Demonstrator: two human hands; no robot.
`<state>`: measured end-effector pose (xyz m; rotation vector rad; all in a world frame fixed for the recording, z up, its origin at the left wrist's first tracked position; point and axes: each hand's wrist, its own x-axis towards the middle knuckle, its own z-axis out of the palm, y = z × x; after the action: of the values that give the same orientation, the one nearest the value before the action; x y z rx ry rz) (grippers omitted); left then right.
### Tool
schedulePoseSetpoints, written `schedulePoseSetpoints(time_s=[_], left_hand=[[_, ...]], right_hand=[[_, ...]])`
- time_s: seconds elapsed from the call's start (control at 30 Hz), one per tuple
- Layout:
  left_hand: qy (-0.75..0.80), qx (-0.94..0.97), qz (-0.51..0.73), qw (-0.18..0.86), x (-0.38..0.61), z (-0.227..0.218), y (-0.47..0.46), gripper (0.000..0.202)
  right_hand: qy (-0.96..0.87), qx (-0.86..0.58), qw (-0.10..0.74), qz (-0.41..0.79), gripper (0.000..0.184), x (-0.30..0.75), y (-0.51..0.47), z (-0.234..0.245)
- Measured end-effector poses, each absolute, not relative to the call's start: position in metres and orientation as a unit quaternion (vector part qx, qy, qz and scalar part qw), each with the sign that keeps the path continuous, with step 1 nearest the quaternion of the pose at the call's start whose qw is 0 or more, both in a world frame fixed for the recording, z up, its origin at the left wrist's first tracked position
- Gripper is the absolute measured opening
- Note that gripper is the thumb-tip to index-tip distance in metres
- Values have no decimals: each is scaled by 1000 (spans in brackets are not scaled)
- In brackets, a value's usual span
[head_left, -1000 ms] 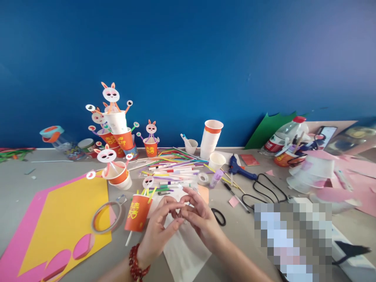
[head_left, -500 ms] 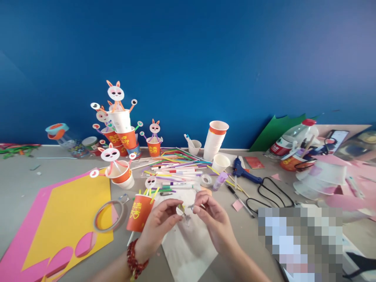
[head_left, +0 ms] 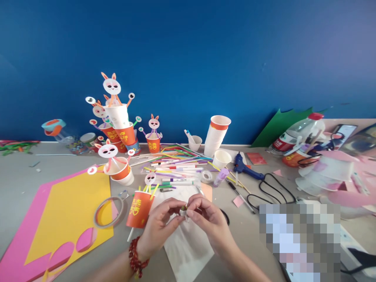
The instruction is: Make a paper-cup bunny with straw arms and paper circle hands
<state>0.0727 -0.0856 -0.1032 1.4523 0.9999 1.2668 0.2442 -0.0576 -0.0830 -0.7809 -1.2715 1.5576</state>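
My left hand (head_left: 160, 225) and my right hand (head_left: 207, 221) meet above a white paper sheet (head_left: 188, 246) on the table. Both pinch one small white paper piece (head_left: 183, 211) between their fingertips; a dark speck shows at its top. The left wrist wears a red bead bracelet (head_left: 135, 260). Just left of my left hand stands an orange paper cup (head_left: 137, 208) with straws and a small rabbit face stuck in it.
A tape ring (head_left: 108, 212) lies on yellow and pink card (head_left: 58, 223). Behind are rabbit cup figures (head_left: 117, 125), coloured straws and markers (head_left: 176, 164), a stack of cups (head_left: 216, 135), a blue glue gun (head_left: 243, 167), scissors (head_left: 225, 216), a bottle (head_left: 296, 135) and pink-white clutter at right.
My fingertips were slightly apart half a second ago with the small piece in the left hand. They have closed together on the piece. The view shifted slightly.
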Motion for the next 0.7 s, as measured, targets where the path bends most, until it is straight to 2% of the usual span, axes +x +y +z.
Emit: schedulePoseSetpoints(time_s=[0.4, 0.7], left_hand=[[416, 613, 500, 449, 71, -105, -87, 23], [422, 613, 520, 420, 70, -93, -88, 21]], right_hand=[[-541, -340, 463, 614, 14, 245, -58, -89], [-649, -347, 463, 495, 8, 246, -61, -87]])
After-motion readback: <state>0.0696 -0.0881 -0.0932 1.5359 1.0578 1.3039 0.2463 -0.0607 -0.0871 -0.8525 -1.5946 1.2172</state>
